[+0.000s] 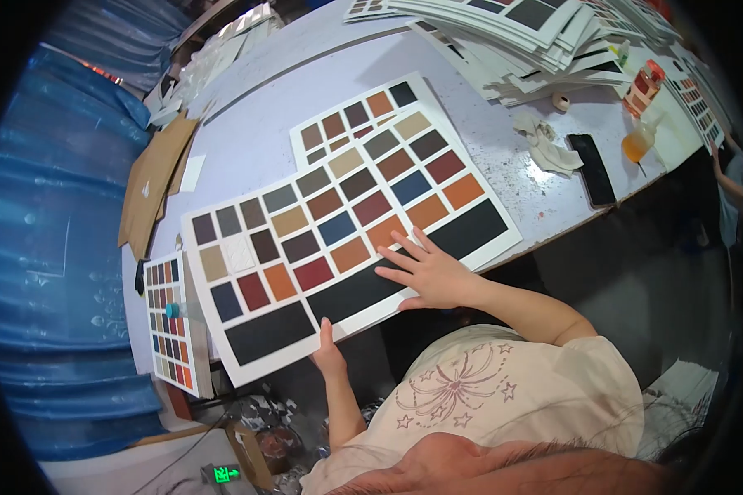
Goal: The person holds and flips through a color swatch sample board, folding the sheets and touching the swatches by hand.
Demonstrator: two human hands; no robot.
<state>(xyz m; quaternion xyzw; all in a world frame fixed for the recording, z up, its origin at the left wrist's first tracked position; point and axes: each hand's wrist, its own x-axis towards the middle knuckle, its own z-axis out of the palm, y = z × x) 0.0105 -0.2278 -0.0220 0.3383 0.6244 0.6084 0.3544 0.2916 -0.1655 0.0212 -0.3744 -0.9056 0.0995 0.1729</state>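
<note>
A white sample board with rows of coloured swatches (pixel 260 330) overhangs the table's near edge. My left hand (pixel 328 355) grips its near edge, thumb on top and fingers hidden underneath. My right hand (pixel 433 272) lies with spread fingers across an orange swatch and a wide black strip on an overlapping swatch board (pixel 487 247). Among the left board's colours, one square is whitish with faint lines (pixel 239 254). Farther back, another swatch card (pixel 309 136) is partly covered by these boards.
Stacked boards (pixel 545 49) fill the far right. Near the right edge are a black phone (pixel 593 169), a crumpled cloth (pixel 545 147), a red-labelled bottle (pixel 642 87) and an orange-liquid bottle (pixel 637 144). Brown cardboard (pixel 153 186) and more swatch boards (pixel 169 330) lie left, beside a blue curtain (pixel 58 247).
</note>
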